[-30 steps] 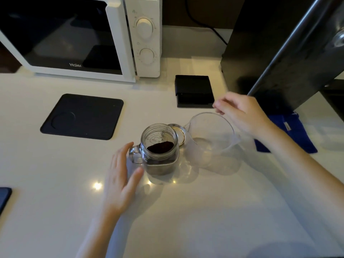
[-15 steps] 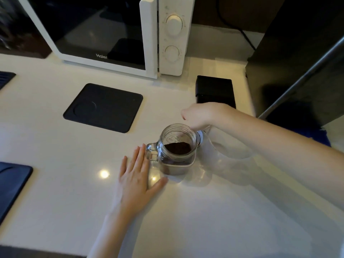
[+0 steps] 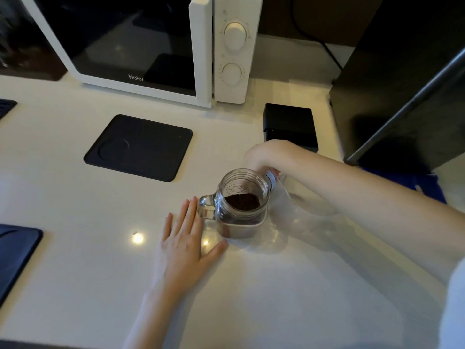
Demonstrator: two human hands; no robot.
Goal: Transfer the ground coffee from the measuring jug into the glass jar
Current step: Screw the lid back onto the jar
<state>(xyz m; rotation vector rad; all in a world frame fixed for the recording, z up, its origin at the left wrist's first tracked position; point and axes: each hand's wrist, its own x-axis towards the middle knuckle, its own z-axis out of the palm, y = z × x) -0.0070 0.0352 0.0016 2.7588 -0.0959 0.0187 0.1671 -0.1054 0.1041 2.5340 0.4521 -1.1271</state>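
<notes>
Your left hand (image 3: 185, 241) lies flat on the counter (image 3: 75, 248), fingers spread and holding nothing, fingertips just beside the glass jar (image 3: 242, 200). The jar stands upright with ground coffee (image 3: 242, 201) inside. Your right hand (image 3: 266, 154) reaches down behind it, fingers closed on the lid (image 3: 270, 180); the measuring jug (image 3: 292, 200) sits under your forearm.

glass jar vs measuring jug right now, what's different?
The glass jar holds dark ground coffee; the measuring jug looks empty. The jar stands in plain view with its handle toward the left hand, which lies flat beside it; the jug sits behind the jar, largely covered by the right forearm. The jar's glass looks thick and embossed; the jug's wall looks thin and plain. Both are clear and stand on the white counter.
</notes>
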